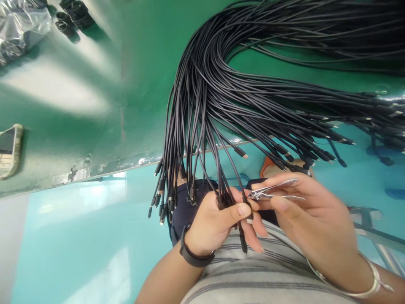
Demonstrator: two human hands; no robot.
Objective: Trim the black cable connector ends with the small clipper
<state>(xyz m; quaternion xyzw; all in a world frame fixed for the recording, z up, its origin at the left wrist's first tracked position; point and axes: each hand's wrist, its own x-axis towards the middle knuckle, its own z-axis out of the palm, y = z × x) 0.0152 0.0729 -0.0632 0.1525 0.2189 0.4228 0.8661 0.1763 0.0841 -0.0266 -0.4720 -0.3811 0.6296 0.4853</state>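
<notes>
A large bundle of black cables (209,71) lies over the green table, its connector ends hanging past the front edge. My left hand (221,215), with a black band on the wrist, is closed around several cable ends, the thumb pressed on one connector. Close beside it on the right, my right hand (310,211) holds small silver nail clippers (275,190) between thumb and fingers. The clippers' jaws are at the cable held under my left thumb; whether they touch it I cannot tell.
On the green table (142,63) are a clear plastic bag (22,25) and coiled black cables (76,14) at the back left. A phone-like object (11,150) lies at the left edge. Metal bars (379,240) stand at the lower right.
</notes>
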